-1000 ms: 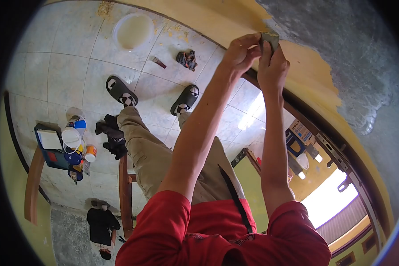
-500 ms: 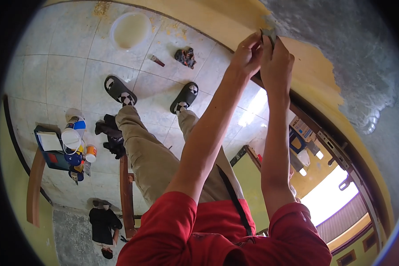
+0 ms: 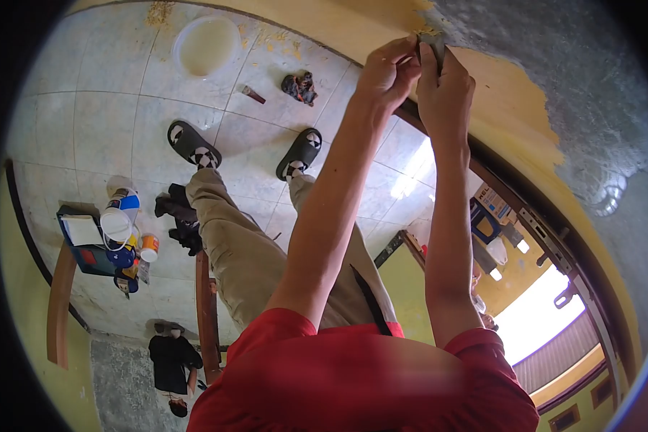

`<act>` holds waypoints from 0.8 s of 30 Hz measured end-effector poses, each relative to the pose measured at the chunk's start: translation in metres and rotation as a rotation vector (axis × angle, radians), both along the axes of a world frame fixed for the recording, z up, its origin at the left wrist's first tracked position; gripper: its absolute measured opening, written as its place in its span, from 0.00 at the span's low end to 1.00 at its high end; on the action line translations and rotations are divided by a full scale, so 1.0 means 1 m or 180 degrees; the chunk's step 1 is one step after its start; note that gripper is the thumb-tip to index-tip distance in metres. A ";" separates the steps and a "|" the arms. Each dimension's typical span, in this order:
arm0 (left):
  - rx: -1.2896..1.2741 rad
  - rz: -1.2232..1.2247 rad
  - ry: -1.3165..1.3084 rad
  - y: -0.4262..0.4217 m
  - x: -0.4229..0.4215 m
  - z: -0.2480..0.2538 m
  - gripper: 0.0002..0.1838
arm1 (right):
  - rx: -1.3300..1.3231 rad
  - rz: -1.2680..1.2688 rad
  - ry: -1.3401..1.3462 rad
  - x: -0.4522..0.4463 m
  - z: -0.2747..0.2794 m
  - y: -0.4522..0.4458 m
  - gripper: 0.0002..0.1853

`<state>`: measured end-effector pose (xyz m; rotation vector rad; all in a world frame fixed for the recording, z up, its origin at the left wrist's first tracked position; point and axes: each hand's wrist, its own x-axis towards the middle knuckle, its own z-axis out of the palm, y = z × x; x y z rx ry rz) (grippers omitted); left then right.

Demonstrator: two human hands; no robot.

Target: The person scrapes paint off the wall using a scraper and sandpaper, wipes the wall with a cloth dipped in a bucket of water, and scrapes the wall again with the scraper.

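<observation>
My left hand [image 3: 386,72] and right hand [image 3: 445,97] pinch the dark piece [image 3: 437,50] between them — beside the wall [image 3: 507,97] (long axis unclear).

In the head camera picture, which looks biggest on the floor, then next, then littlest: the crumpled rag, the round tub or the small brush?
1. Round tub: largest
2. Crumpled rag: middle
3. Small brush: smallest
</observation>
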<state>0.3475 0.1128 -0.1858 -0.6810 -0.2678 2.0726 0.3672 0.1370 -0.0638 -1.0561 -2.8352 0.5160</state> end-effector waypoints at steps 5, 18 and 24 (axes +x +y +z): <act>-0.0451 0.0019 0.0733 -0.010 -0.021 0.002 0.07 | -0.0327 0.0022 0.0517 0.001 -0.019 0.007 0.18; -0.0851 -0.0907 0.0811 -0.060 -0.003 0.004 0.13 | -0.1727 -0.1011 -0.0225 0.019 0.007 -0.037 0.10; -0.0667 -0.0922 0.0843 -0.063 0.009 0.011 0.10 | 0.0096 -0.0005 0.0137 0.022 -0.001 -0.036 0.13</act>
